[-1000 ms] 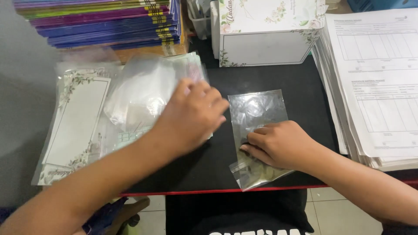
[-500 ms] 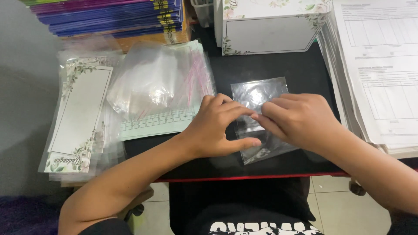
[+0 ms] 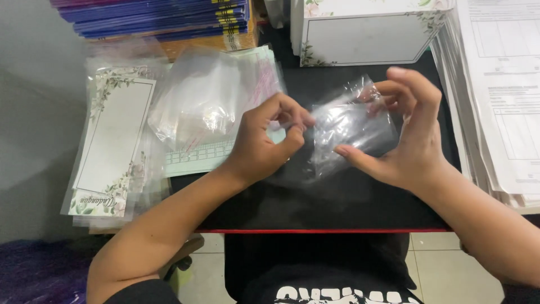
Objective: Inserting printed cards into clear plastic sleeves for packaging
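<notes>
Between both hands, above the black desk (image 3: 337,202), a small clear plastic bag (image 3: 350,126) is held up. Left hand (image 3: 264,143) pinches its edge; right hand (image 3: 406,135) grips the other side, fingers spread. More bags (image 3: 202,107) lie left of the left hand.

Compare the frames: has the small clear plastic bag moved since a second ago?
Yes. The clear plastic bag, which lay flat on the black desk, is now lifted off it, held between the left hand and right hand.
</notes>
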